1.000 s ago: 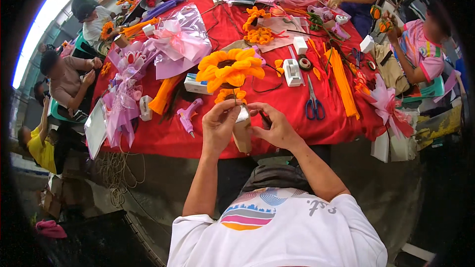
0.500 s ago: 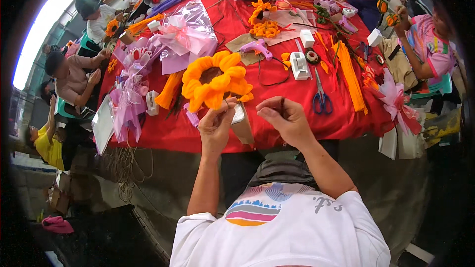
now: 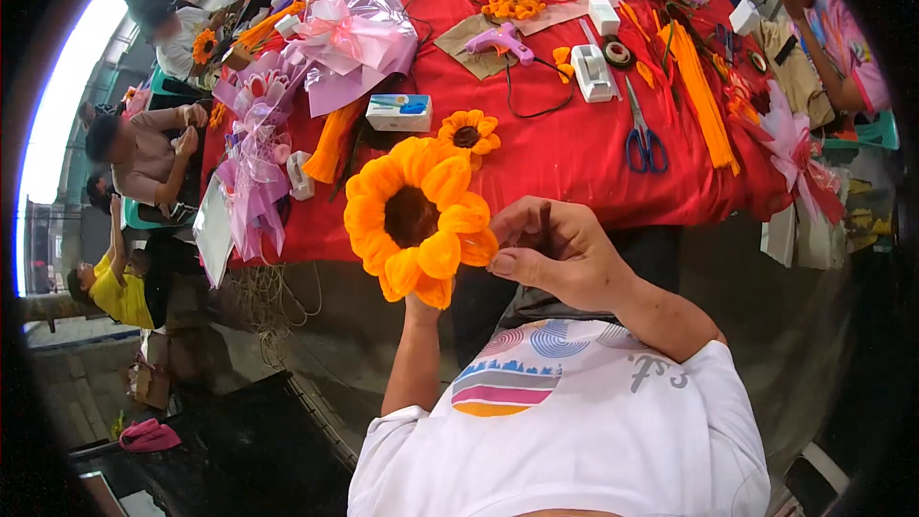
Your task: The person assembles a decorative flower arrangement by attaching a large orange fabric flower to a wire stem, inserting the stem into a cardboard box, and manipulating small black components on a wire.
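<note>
A large fuzzy orange sunflower (image 3: 450, 193) with a dark brown centre is held up before me, its face turned toward me. Behind and below it is my left hand (image 3: 419, 308), mostly hidden by the petals, closed on the flower from behind. At the flower's right edge, my right hand (image 3: 565, 254) has thumb and fingers closed on an outer petal. Something dark brown shows among its curled fingers, too unclear to name. Just beyond the bloom, a smaller orange sunflower (image 3: 466, 135) lies on the red-covered table (image 3: 383, 158).
A blue-and-white box (image 3: 399, 113), lilac glue gun (image 3: 500, 41), white tape dispenser (image 3: 593, 74) and blue-handled scissors (image 3: 644, 139) lie ahead. Orange pipe cleaners (image 3: 697, 96) are at right, wrapped pink bouquets (image 3: 251, 153) at left. Other people sit around the table.
The sunflower has come nearer and lower, turning its face toward me and covering my left hand. My right hand has closed in on its petals. The box and smaller flower have come into sight.
</note>
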`<move>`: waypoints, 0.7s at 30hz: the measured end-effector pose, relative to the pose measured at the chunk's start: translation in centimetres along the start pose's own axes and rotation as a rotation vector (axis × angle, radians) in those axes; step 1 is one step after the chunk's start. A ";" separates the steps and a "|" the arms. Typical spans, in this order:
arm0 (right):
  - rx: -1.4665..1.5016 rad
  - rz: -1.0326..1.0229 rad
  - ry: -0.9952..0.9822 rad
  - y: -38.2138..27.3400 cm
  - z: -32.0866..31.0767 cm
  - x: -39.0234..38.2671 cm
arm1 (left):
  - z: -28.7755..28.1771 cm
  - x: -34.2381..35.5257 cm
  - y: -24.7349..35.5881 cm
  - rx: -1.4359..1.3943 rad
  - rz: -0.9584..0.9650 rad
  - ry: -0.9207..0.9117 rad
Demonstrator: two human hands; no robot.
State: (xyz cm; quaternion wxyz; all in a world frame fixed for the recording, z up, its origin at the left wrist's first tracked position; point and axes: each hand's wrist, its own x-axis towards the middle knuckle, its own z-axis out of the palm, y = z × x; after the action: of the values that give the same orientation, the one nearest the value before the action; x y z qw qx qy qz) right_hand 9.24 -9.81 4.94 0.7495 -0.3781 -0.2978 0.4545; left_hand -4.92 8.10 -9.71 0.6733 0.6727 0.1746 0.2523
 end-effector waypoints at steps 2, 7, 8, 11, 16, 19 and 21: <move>0.024 -0.042 0.011 0.2 0.4 0.0 | -0.3 -0.2 -0.2 0.141 0.078 -0.031; -0.149 -0.098 0.048 -0.3 -0.1 -0.1 | 2.3 0.9 2.9 -0.251 0.082 0.041; -0.172 -0.107 0.066 -0.5 0.0 -0.2 | 2.6 1.1 3.3 -0.274 0.094 0.048; -0.166 -0.103 0.087 -1.2 0.3 -0.5 | 2.7 2.2 4.7 -0.301 0.150 0.074; -0.266 -0.067 0.048 -1.9 0.3 -0.6 | 3.0 2.8 6.4 -0.328 0.216 0.113; -0.214 -0.086 0.051 -1.8 0.4 -0.3 | 3.4 2.2 6.4 -0.316 0.193 0.077; -0.166 -0.086 0.053 -1.6 0.5 0.1 | 3.7 1.5 6.4 -0.299 0.165 0.049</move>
State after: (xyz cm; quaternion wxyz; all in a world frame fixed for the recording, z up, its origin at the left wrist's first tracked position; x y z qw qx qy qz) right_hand 9.65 -10.11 6.54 0.7420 -0.4379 -0.3304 0.3855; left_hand -2.28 5.71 -3.04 0.7383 0.5709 0.0956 0.3461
